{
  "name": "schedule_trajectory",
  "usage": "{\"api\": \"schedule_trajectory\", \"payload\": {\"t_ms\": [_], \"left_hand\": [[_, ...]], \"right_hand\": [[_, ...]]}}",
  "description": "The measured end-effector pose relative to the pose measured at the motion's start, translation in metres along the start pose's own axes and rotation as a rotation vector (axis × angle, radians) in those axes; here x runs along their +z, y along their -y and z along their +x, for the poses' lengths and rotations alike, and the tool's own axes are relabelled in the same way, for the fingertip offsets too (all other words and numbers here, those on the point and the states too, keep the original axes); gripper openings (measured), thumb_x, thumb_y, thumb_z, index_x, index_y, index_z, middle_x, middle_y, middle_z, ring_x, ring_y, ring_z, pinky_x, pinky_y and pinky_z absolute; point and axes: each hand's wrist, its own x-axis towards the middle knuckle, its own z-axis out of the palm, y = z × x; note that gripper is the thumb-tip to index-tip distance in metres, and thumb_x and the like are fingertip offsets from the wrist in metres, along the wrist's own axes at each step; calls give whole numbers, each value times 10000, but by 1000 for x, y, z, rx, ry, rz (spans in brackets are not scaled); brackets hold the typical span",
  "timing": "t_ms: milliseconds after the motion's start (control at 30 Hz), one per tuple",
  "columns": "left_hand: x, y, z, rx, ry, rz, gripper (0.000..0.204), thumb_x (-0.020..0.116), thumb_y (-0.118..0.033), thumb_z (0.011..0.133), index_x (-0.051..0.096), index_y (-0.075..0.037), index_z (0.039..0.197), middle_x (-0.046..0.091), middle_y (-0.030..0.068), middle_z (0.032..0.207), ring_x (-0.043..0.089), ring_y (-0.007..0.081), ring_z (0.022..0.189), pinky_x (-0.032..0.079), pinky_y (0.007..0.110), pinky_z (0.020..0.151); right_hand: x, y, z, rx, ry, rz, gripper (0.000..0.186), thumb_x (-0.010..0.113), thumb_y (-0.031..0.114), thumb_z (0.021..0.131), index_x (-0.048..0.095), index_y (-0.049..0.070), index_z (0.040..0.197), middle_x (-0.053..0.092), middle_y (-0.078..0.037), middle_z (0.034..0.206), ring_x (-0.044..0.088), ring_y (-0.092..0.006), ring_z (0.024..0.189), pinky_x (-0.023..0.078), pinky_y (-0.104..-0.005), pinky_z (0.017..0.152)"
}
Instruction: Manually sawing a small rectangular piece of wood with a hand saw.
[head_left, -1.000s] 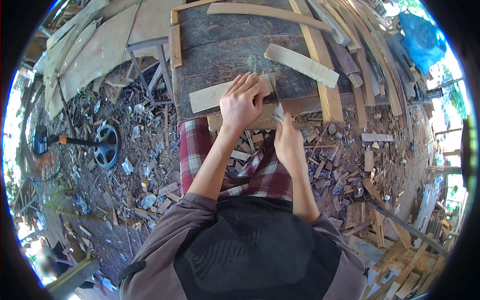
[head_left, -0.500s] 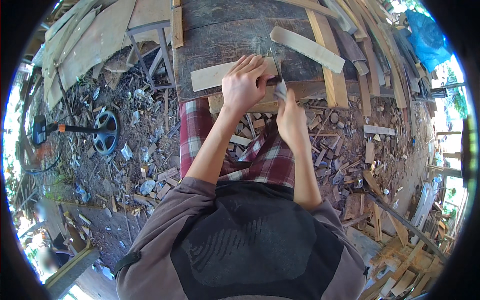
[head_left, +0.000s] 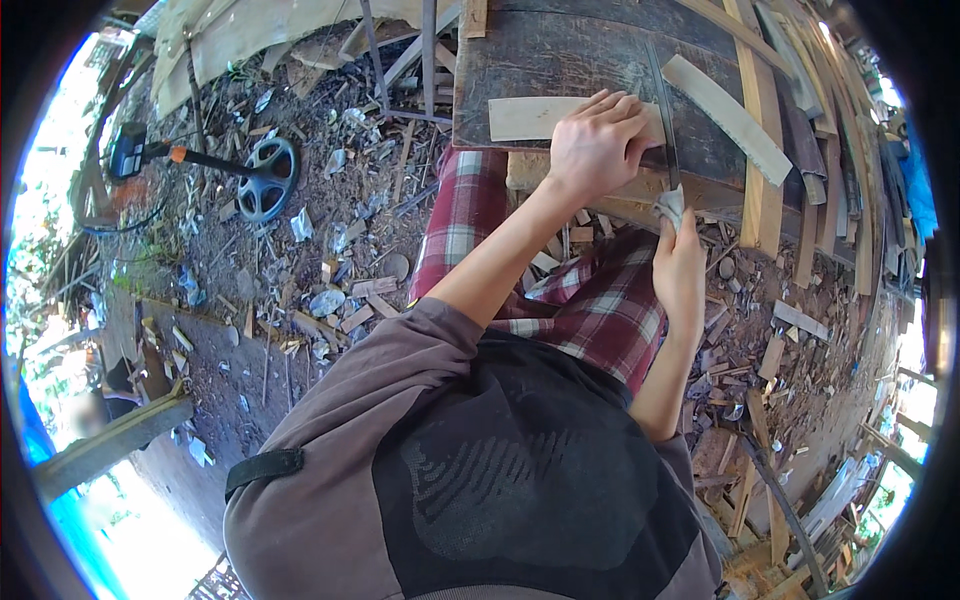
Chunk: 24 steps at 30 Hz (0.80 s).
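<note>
A pale, thin wooden slat (head_left: pixel 525 119) lies flat near the front edge of a dark, worn wooden bench (head_left: pixel 570 60). My left hand (head_left: pixel 598 145) presses on its right part, fingers bent over it. My right hand (head_left: pixel 680 255) is closed around the pale, cloth-wrapped handle (head_left: pixel 669 205) of a long, narrow dark blade (head_left: pixel 665 120). This blade points away from me across the bench, right at the slat's right end. Whether it has teeth is too fine to tell. A second pale slat (head_left: pixel 728 118) lies slanted to the right of the blade.
Long boards (head_left: pixel 760 180) are stacked along the bench's right side. Wood offcuts and litter cover the dirt floor (head_left: pixel 330 240). At left lies a metal detector with a round spoked coil (head_left: pixel 268 180). A metal-legged frame (head_left: pixel 428 70) stands left of the bench.
My view has turned, so the scene sits further right and higher. The right hand has drawn the blade's handle toward me, away from the slat. My left hand stays on the slat.
</note>
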Motion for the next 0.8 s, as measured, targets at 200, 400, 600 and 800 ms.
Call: {"api": "schedule_trajectory", "payload": {"t_ms": [200,400,600,800], "left_hand": [[0,5,-3,35,-37,23,274,744,-220,747,731,-93,989,699,61,1113,655,235,1076,499,350,994],[-1,4,-3,21,-22,26,276,737,-226,759,730,-83,995,696,76,1123,652,237,1088,493,356,1005],[-2,3,0,77,62,45,269,730,-226,768,733,-81,995,695,80,1127,651,236,1091,489,362,1010],[1,1,1,10,-56,5,257,730,-192,760,729,-64,983,693,92,1127,652,254,1084,493,369,999]], "right_hand": [[13,2,-15,7,11,-45,293,447,145,997,440,-1,1251,635,-331,919,606,-503,867,456,-569,692],[-3,-8,-58,18,20,33,261,435,155,1005,444,10,1221,637,-318,915,605,-498,858,444,-574,660],[-9,2,-31,7,29,-13,266,425,183,1013,456,-9,1195,630,-329,915,599,-499,867,443,-573,661],[-11,11,6,4,50,8,289,426,200,1014,456,-13,1207,627,-336,954,583,-510,939,440,-583,716]]}}
